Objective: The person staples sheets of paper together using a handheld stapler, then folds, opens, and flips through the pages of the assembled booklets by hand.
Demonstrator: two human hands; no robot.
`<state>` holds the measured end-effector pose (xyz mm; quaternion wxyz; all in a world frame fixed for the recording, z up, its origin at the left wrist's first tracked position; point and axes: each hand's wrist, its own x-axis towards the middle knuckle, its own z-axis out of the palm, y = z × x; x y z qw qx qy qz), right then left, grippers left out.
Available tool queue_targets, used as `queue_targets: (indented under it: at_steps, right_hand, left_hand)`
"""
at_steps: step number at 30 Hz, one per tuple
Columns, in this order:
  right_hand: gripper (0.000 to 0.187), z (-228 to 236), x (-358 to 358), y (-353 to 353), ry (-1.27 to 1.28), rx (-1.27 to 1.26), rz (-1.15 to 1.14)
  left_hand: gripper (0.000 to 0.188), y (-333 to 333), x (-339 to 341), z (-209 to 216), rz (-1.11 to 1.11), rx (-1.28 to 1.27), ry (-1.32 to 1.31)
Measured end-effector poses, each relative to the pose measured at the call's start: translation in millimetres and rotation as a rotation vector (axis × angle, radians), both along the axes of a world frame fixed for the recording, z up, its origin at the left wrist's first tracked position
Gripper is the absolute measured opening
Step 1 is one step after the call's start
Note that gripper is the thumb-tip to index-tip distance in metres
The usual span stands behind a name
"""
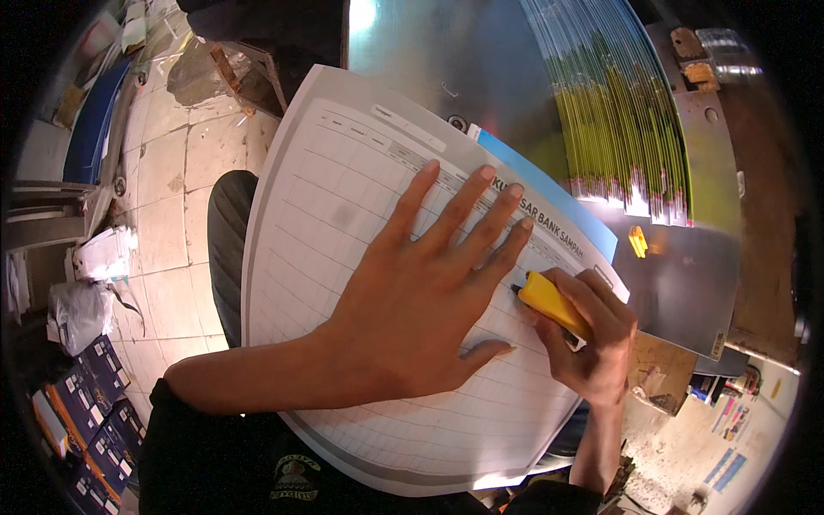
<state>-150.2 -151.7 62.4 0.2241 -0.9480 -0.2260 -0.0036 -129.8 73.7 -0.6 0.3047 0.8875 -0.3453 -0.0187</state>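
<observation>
A large white pad of printed table forms [335, 215] lies slanted across my lap, its far right corner over a metal tabletop. My left hand [421, 292] is spread flat on the sheet, fingers reaching toward the heading along the top edge, holding nothing. At the right side of the pad, my right hand [596, 330] is closed around a yellow stapler [554, 302]. Its dark front end points left, over the ruled rows near my left fingertips. My right fingers hide part of its body. A blue sheet [549, 193] shows under the pad's top edge.
The shiny metal tabletop [446, 51] bears a long row of stacked green and blue printed booklets [618, 112]. Small yellow pieces [637, 242] lie near them. Dark boxes [94, 403] and a clear plastic bag [81, 313] stand left, beside the tiled floor [163, 296].
</observation>
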Motion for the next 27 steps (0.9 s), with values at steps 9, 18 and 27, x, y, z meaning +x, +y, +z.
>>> queue_targets:
  at_steps: [9, 18, 27]
  right_hand:
    - [0.035, -12, 12, -6, 0.142, 0.233, -0.061]
    - [0.025, 10, 9, 10, 0.149, -0.005, 0.0]
    - [0.013, 10, 20, 2, 0.559, 0.177, -0.156]
  left_hand:
    - [0.094, 2, 3, -2, -0.002, -0.025, 0.003]
    - [0.094, 1, 2, -7, -0.002, -0.074, -0.002]
    - [0.094, 1, 3, -5, -0.001, -0.041, -0.027]
